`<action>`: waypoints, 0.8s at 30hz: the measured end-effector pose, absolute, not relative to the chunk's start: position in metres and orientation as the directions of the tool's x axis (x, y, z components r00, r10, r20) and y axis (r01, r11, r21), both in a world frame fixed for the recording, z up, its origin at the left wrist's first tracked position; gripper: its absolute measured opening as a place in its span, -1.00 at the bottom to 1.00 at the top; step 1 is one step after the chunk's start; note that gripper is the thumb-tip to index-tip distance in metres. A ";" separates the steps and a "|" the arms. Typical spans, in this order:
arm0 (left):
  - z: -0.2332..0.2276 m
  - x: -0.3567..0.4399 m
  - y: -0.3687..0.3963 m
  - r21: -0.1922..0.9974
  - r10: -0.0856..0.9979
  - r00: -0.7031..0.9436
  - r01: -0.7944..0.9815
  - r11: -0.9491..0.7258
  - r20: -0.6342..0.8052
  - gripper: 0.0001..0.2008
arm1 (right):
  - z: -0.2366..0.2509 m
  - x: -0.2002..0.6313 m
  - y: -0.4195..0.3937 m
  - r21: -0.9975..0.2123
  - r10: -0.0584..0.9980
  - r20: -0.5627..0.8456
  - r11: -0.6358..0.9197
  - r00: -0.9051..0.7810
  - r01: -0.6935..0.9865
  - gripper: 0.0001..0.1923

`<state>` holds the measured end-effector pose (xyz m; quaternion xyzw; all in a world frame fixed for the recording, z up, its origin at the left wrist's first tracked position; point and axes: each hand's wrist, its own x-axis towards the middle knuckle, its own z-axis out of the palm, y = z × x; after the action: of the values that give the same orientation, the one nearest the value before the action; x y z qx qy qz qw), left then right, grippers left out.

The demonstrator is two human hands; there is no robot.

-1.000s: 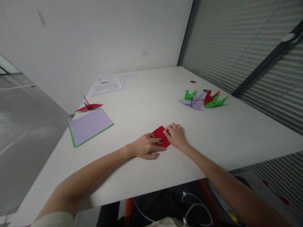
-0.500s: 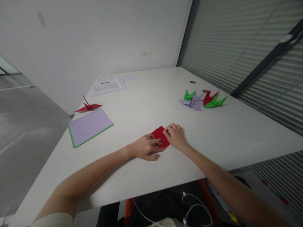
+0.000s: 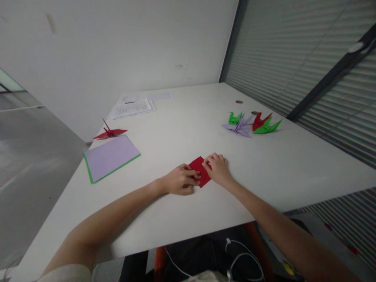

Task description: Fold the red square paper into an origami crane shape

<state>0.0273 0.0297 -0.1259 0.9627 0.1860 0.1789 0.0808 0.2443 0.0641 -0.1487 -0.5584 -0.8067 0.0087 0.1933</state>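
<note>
A small folded square of red origami paper [image 3: 201, 167] lies on the white table in front of me, one corner pointing away. From the left, my left hand [image 3: 181, 180] holds it down, the curled fingertips pressed on its face and the thumb tucked low. My right hand [image 3: 216, 167] grips the right-hand edge between thumb and bent fingers. The fingers partly cover both sides of the paper, so the finer folds cannot be made out.
Left on the table [image 3: 182, 125], a red paper crane [image 3: 110, 133] stands behind a stack of lilac and green paper [image 3: 113, 156]. Printed sheets [image 3: 133, 108] lie at the back. At right sit a lilac crane [image 3: 240, 127], green cranes [image 3: 268, 127] and a red one [image 3: 258, 122].
My left hand's lower fingers and thumb have drawn in and back, uncovering the paper's near corner. The right hand stays at its edge, and the paper has hardly moved.
</note>
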 end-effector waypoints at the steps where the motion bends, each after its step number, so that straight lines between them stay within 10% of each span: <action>1: -0.124 0.028 0.029 0.191 0.377 0.874 0.331 -0.924 0.306 -0.75 | -0.149 0.244 0.064 -0.230 0.904 0.303 0.375 -0.301 0.898 -0.82; 24: -0.126 0.031 0.031 0.367 0.352 0.887 0.233 -0.900 0.299 -0.71 | -0.146 0.242 0.063 -0.228 0.913 0.282 0.362 -0.294 0.904 -0.81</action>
<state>0.0312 0.0309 -0.1264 0.9577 0.1527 0.1818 0.1626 0.2423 0.0628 -0.1461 -0.5648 -0.8043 0.0125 0.1840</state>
